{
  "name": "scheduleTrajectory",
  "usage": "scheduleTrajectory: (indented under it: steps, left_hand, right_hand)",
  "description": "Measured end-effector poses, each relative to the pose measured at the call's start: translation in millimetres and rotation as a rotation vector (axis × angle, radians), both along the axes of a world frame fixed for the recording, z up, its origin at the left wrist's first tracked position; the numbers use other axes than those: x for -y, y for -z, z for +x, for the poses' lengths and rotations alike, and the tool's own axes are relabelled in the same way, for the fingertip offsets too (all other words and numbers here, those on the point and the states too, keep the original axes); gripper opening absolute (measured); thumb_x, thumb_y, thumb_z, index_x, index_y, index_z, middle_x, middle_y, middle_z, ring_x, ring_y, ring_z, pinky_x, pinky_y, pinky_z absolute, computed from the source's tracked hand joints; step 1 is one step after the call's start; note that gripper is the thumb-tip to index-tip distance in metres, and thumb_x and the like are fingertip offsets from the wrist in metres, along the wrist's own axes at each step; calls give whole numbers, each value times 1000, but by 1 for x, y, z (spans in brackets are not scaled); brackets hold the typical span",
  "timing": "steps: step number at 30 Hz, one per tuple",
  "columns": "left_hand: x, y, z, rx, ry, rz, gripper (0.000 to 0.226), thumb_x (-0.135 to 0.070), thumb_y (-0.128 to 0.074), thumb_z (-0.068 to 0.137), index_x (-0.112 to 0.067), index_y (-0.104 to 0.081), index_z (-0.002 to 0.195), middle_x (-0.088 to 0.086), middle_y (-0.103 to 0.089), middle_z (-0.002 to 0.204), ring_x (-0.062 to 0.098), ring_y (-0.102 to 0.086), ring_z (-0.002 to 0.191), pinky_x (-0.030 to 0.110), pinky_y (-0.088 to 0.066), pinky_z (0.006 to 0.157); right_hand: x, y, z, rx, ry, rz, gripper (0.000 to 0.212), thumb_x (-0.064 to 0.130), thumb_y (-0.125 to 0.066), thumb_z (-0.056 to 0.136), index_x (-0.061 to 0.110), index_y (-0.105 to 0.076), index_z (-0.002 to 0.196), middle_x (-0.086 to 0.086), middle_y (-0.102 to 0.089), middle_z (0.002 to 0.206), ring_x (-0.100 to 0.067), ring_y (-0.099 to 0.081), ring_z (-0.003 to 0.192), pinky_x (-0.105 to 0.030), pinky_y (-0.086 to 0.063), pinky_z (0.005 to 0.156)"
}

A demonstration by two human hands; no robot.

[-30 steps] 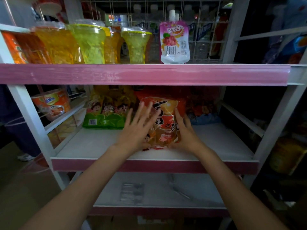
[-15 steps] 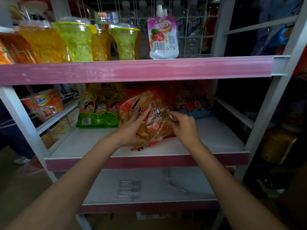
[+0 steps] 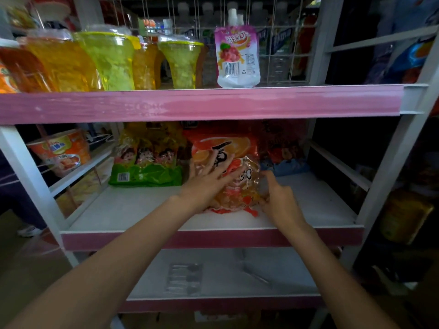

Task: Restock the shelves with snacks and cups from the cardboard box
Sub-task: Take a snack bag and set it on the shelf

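Snack bag point(image 3: 225, 172), orange, stands on the middle shelf point(image 3: 142, 210) between green and red packs. Left hand point(image 3: 206, 184) presses flat against it; right hand point(image 3: 278, 200) pinches its lower corner. Jelly cups point(image 3: 111, 62) line the top shelf; the bottom shelf looks unstocked.

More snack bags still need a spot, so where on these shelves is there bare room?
Middle shelf: bare white board in front of the green bag, and right of the orange bag toward the right post. Top shelf, right of the pink pouch, is bare; its left is crowded with jelly cups.
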State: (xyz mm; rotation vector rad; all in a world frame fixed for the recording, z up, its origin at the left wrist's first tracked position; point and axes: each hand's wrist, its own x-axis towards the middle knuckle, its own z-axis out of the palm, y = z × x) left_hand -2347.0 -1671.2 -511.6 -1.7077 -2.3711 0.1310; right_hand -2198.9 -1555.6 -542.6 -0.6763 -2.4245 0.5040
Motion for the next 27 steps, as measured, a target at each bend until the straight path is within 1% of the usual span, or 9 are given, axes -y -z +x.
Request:
scheduleTrajectory:
  steps: [2,4,6,8,12,18,20,24,27]
  left_hand:
    - [-9,-4,1,-31,15,-14,112,-29,-68,79,-47,31,129,-5,32,150,27,32,136,66,4,107]
    - [-8,-2,0,2,-18,14,112,-35,-68,79,-40,28,136,3,36,148,28,37,132,61,3,111]
    - [6,4,-8,80,-82,68,117,-44,-69,76,-33,29,138,11,44,142,29,43,126,52,2,115]
    - [20,8,-16,126,-99,64,122,-50,-71,72,-33,34,133,9,50,136,27,44,125,43,10,111]
    - [21,7,-18,12,-149,16,127,-57,-71,67,-34,39,128,11,49,135,26,41,128,46,20,107]
    - [7,5,-30,-146,-259,22,131,-64,-65,68,-31,50,121,19,45,138,26,37,130,50,22,105]
    - [2,6,-33,-212,-268,82,130,-59,-65,72,-30,52,120,19,43,139,26,35,129,47,25,102]
    - [3,7,-27,-198,-295,78,127,-58,-61,75,-25,54,118,19,45,135,27,37,127,48,22,102]
    - [6,-2,-12,-116,-228,6,130,-66,-61,70,-18,46,127,15,49,133,30,44,127,55,22,106]
  right_hand:
    - [-2,-5,-3,-10,-31,25,84,19,-71,80,30,-18,144,-12,-51,118,-30,-58,101,-39,-52,77]
    - [-3,-4,-10,51,-96,65,105,23,-76,76,38,0,147,-12,-15,151,-32,-35,132,-45,-45,99]
    - [-2,0,-17,112,-107,136,114,28,-77,75,41,13,143,-4,19,155,-29,-2,144,-45,-33,108]
    - [-6,1,-20,138,-79,209,119,29,-77,75,38,23,138,-3,30,152,-28,13,144,-45,-26,111]
    - [-11,-9,-26,246,-70,305,126,33,-78,72,29,30,136,-10,27,152,-26,15,144,-44,-5,119]
    - [-10,-8,-47,279,41,347,126,35,-77,70,25,25,143,-11,16,156,-23,7,145,-48,4,115]
    - [-8,-3,-58,223,110,370,130,35,-82,64,25,20,145,-14,2,157,-25,-4,146,-50,-4,115]
    - [-13,11,-65,109,177,462,140,41,-93,20,18,-27,141,-17,-51,135,-27,-53,123,-53,-41,96]
    - [-11,10,-56,138,139,475,136,37,-92,40,20,-10,148,-18,-32,149,-27,-37,136,-52,-28,107]
